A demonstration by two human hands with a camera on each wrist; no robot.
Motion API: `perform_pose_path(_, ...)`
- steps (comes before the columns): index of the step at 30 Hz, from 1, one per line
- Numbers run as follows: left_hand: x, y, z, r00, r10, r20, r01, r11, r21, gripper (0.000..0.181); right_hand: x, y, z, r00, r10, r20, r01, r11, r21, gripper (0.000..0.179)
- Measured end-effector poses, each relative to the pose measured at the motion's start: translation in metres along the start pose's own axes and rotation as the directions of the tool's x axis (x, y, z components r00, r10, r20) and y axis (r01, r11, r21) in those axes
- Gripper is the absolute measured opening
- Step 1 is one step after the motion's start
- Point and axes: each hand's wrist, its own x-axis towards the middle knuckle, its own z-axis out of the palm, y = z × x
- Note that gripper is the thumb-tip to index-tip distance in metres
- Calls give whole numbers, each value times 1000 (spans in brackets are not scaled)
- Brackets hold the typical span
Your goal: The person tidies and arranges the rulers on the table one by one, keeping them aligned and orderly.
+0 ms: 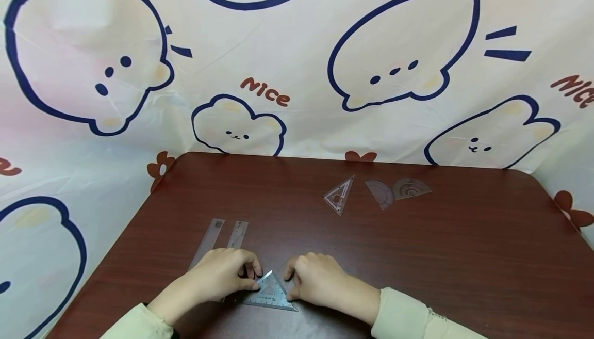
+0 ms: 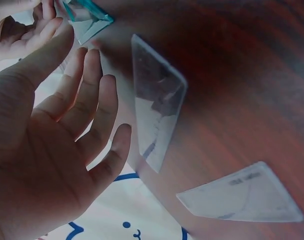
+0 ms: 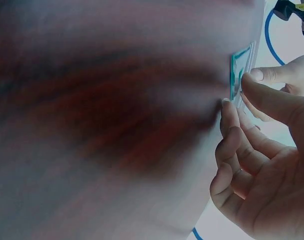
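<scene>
A clear, bluish triangular set square (image 1: 271, 295) lies between my two hands, its long edge toward me. My left hand (image 1: 221, 274) holds its left side with thumb and forefinger; in the left wrist view the other fingers of this hand (image 2: 66, 145) spread loosely. From the right, my right hand (image 1: 320, 279) has its thumb against the slanting edge. In the right wrist view the right thumb and fingertips close around the near end of the set square (image 3: 236, 75), with the remaining fingers curled below. Layered edges show along its side there.
Two clear rulers (image 1: 209, 241) (image 1: 238, 233) lie beside and beyond my left hand. Farther back on the brown table (image 1: 417, 256) are another clear set square (image 1: 339, 196) and two protractors (image 1: 380, 194) (image 1: 411, 188). A printed cloth (image 1: 306, 60) hangs behind.
</scene>
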Motion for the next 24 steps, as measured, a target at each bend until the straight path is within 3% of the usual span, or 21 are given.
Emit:
perform_pose_path(5, 9, 6, -2, 999, -5, -47, 7, 999, 31, 11, -1, 6, -8, 999, -14, -42, 15, 999, 31, 20)
perform_pose_path(14, 30, 18, 4, 985, -110, -129, 117, 992, 47, 6, -2, 13, -16, 999, -7, -50, 11, 996, 91, 15)
perform_pose_path(24, 49, 21, 4, 982, -98, -159, 108, 993, 54, 4, -2, 29, -27, 999, 28, -40, -23, 991, 135, 12)
